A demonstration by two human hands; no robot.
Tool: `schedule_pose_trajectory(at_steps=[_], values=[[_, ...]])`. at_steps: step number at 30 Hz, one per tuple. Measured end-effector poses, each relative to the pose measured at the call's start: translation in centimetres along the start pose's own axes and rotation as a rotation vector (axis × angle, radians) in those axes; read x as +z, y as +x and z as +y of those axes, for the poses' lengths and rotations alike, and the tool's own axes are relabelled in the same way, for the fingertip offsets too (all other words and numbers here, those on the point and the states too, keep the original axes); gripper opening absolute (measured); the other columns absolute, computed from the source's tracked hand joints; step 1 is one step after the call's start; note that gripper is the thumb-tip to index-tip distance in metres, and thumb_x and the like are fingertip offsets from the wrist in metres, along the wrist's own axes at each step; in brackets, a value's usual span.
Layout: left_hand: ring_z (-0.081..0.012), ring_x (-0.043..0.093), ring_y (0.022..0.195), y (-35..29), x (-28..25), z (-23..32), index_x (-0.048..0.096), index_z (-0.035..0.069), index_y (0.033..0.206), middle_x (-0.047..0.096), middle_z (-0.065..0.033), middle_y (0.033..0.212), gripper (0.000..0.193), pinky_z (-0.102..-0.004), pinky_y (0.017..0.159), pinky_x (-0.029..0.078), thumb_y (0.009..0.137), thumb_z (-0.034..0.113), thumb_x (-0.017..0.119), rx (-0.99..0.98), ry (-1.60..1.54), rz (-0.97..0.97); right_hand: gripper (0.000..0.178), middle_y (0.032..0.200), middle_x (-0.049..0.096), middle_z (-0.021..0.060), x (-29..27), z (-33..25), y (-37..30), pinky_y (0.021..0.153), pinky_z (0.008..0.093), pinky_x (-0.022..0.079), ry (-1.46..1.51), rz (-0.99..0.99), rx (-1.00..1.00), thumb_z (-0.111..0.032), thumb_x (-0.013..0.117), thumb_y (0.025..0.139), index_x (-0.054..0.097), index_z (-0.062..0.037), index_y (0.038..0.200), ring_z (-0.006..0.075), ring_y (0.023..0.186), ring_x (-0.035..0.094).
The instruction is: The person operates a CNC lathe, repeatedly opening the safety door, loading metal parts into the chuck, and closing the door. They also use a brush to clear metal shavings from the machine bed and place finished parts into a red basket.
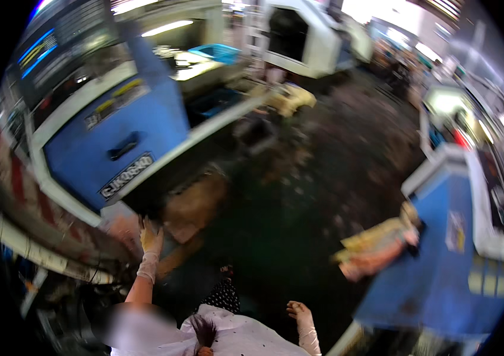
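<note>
My left hand (151, 238), in a pale glove or covering up to the wrist, reaches forward with its fingers stretched out. It is close to a pinkish, bag-like bundle (122, 228) under the corner of a blue machine, but blur hides whether they touch. A brown cardboard box (195, 202) lies on the floor just right of that hand. Low in the picture, my right hand (300, 313) hangs at my side, its fingers loosely bent and slightly apart. Nothing shows in it, and a whitish sleeve covers its wrist.
The blue-and-white machine (74, 160) stands at left, with a light blue basket (219, 53) on it. Another blue machine (418, 255) is at right, yellow and pink cloths (376, 246) hanging by it. Between them runs a dark, stained floor (287, 219).
</note>
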State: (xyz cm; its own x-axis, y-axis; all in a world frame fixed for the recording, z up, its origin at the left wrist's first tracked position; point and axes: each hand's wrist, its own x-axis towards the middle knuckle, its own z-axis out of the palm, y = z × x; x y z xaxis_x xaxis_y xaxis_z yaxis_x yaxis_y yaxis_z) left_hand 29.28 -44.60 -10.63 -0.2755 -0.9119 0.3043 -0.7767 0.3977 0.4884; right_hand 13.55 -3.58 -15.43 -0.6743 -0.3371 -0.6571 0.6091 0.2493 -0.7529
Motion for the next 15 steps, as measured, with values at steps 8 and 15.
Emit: schedule_pose_trajectory(at_steps=[8, 15], values=[[-0.0348, 0.02, 0.108, 8.9, -8.2, 2.4, 0.027, 0.003, 0.111, 0.017, -0.0186, 0.119, 0.056, -0.0407, 0.086, 0.023, 0.061, 0.01, 0.053, 0.092, -0.153, 0.295, 0.032, 0.096, 0.047, 0.008, 27.1, -19.4, 22.1, 0.074, 0.0239, 0.035, -0.366, -0.609, -0.752, -0.013, 0.048, 0.072, 0.043, -0.0002, 0.101, 0.0144, 0.086, 0.045], [-0.033, 0.022, 0.106, 16.7, -9.4, 7.3, 0.033, 0.007, 0.11, 0.017, -0.0173, 0.119, 0.053, -0.0397, 0.084, 0.022, 0.062, 0.007, 0.052, 0.125, 0.04, 0.438, 0.056, 0.119, 0.019, 0.0177, 49.9, -28.5, 23.7, 0.09, 0.0334, 0.015, -0.306, -0.458, -1.037, -0.008, 0.047, 0.068, 0.02, -0.0012, 0.116, 0.0281, 0.111, 0.018]])
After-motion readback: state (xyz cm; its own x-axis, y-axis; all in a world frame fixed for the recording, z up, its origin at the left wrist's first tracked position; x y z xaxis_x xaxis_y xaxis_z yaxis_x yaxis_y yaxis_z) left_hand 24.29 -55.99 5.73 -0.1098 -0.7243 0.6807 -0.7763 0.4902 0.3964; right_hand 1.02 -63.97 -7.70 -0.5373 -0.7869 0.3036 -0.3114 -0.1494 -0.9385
